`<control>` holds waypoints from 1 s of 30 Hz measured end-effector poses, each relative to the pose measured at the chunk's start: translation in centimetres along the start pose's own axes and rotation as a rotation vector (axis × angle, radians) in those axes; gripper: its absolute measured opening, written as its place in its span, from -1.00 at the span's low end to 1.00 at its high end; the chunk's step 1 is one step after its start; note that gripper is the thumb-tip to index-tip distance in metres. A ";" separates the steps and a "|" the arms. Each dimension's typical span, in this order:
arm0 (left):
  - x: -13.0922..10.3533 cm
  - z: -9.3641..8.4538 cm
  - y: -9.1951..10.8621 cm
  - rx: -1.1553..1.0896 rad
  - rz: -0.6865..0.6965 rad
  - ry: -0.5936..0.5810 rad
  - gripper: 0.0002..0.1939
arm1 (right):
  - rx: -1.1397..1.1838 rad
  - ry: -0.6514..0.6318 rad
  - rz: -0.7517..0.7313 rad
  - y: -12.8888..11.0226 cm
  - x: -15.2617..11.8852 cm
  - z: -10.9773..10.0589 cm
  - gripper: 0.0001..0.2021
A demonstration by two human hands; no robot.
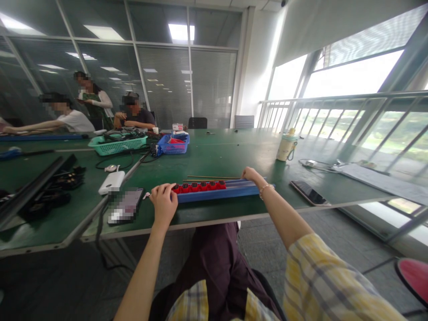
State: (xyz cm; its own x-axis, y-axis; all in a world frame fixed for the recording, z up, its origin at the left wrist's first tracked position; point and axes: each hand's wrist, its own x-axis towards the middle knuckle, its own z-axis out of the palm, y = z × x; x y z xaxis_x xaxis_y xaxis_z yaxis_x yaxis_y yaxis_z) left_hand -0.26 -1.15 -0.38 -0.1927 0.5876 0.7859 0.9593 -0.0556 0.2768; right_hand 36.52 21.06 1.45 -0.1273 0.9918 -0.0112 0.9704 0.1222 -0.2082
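Left hand (pixel 163 199) curled round the blue tray (pixel 219 195), right hand (pixel 253 175) grip unclear, so lopsided tugging could spill red blocks (pixel 203 188).

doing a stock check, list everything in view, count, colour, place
Holder: 1, blue, front centre
Blocks: 6, red, in holder
Rods: 2, brownish, behind holder
Phones: 2, dark, flanking holder
Device: 1, white, left
Bottle: 1, cream-green, right
Baskets: 2, green, blue, back left
Black parts: uncounted, black, left
Tables: 2 visible, green, centre, left
People: 3 clear, mixed clothing, back left
Chairs: some, dark, back
Left hand: 1, bare, holder's left end
Right hand: 1, bare, holder's right end
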 end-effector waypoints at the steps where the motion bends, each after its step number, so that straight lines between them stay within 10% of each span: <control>1: 0.0 0.0 0.0 -0.002 0.000 -0.001 -0.67 | 0.002 0.003 0.004 0.0 0.0 0.0 -0.78; 30: 0.0 0.1 0.0 -0.005 -0.018 -0.020 -0.67 | -0.028 0.058 0.134 -1.0 -1.0 0.0 -0.67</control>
State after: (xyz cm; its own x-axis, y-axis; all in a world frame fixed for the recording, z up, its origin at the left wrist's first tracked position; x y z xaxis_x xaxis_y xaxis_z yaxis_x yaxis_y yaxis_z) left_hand -0.22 -1.10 -0.40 -0.2062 0.6045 0.7695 0.9546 -0.0485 0.2939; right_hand 35.68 19.96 1.69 0.0147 0.9997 0.0200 0.9834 -0.0109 -0.1811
